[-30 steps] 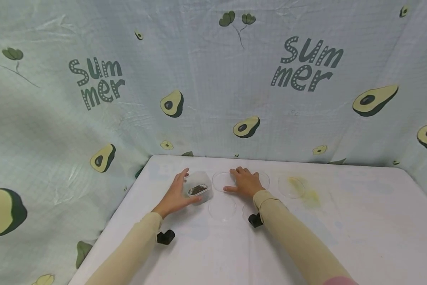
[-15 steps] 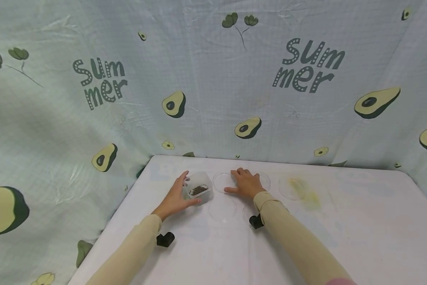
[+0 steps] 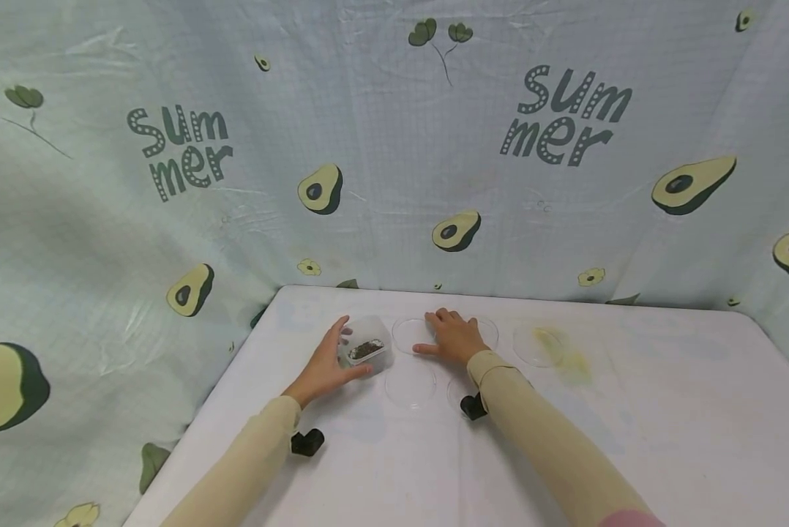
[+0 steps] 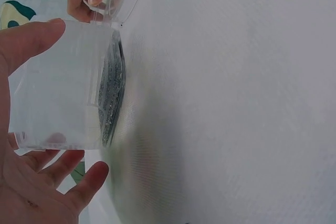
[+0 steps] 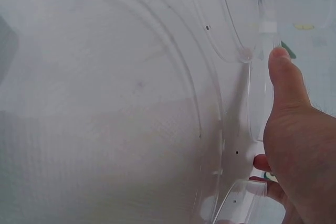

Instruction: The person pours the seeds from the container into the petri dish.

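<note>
My left hand (image 3: 322, 372) grips a clear, boxy plastic container (image 4: 63, 87) with thumb and fingers on opposite sides. Dark, grainy stuff like soil (image 3: 366, 350) lies in the container's bottom. Whether the container touches the table or hovers just above it, I cannot tell. To its right, my right hand (image 3: 459, 341) holds a shallow clear round dish (image 3: 405, 335), the thumb (image 5: 286, 77) at the near edge and the fingers at the far edge. Another round dish (image 3: 410, 388) lies in front of it. The palm hides part of the dish beyond.
More clear dishes lie about: one past the right hand (image 3: 492, 333), one under the right wrist (image 3: 455, 395), one farther right (image 3: 533, 350). Yellow-green stains (image 3: 574, 366) mark the white tabletop (image 3: 394, 476). A hanging avocado-print sheet (image 3: 381, 146) closes off the back and left.
Both hands, the container and the dishes keep their places. The head view shifts very slightly.
</note>
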Tool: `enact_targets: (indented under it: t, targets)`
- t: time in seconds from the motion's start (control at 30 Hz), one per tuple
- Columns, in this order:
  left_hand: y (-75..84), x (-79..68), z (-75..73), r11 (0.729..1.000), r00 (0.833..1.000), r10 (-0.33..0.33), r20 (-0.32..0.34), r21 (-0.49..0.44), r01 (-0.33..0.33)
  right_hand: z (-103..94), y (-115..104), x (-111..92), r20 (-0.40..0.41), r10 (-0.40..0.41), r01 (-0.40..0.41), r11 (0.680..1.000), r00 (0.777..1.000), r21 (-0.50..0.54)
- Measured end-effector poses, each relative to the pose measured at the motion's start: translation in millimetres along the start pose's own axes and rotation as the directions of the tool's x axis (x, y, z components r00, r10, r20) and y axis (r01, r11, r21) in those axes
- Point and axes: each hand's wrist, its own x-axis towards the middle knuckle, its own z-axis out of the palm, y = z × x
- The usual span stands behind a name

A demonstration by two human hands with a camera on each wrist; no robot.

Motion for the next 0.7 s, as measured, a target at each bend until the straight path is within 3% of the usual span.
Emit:
enact_targets:
  t: [0.7]
  targets:
    - [-0.4, 4.6, 4.6, 0.997, 1.000, -0.009, -0.025, -0.072, 0.007, -0.4, -1.3, -0.7, 0.003, 0.011, -0.011, 0.999, 1.000, -0.030]
